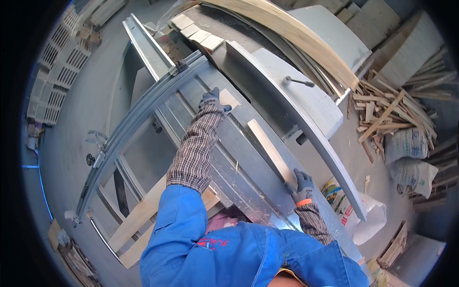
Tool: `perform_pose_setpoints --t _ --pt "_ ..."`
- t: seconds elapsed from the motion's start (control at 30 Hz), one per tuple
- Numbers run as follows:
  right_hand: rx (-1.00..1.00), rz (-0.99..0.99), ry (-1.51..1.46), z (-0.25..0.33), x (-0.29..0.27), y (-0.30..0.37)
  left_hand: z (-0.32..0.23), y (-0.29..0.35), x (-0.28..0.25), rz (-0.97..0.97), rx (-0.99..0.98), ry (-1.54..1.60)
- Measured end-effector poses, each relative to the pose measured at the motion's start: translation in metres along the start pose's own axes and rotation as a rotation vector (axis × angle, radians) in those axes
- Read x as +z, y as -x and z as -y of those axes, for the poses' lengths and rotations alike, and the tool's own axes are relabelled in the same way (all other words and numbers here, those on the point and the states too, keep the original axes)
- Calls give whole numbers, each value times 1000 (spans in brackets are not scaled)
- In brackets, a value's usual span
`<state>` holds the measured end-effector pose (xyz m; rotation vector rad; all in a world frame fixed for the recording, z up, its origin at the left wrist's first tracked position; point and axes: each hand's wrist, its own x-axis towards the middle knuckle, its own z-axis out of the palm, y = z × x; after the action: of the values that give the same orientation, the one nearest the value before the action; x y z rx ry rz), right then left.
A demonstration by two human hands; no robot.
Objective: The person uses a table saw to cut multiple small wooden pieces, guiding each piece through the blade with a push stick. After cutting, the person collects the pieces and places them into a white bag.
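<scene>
In the head view, my left hand (211, 99), in a grey glove, reaches far over the metal saw table (253, 191). It grips a small pale wooden block (230, 99), whose right part shows beyond the fingers. Nearer and to the right, my right hand (302, 186), also gloved, has its thumb and fingers about the near end of a long narrow wooden strip (269, 149). The strip lies on the table and points away toward the block, with a gap between the two.
A long metal fence (306, 129) runs along the table's right side. To the left curves a rail (129, 119) with clamps. Boards (143, 215) rest at the lower left. Offcuts (397, 112) and white sacks (406, 143) are heaped at the right; stacked wooden pieces (198, 34) stand beyond.
</scene>
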<state>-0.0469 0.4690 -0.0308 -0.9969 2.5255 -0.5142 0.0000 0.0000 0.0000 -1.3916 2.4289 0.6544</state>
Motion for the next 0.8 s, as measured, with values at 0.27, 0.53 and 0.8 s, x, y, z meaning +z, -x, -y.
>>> perform_pose_setpoints --t 0.27,0.53,0.8 --pt "-109 -380 -296 45 -17 -11 1 39 59 80 420 1030" --pt "-1 -322 -935 59 -42 -3 -67 167 77 548 687 1115" --pt "710 -688 -1505 -95 -5 125 -64 214 118 352 614 1029"
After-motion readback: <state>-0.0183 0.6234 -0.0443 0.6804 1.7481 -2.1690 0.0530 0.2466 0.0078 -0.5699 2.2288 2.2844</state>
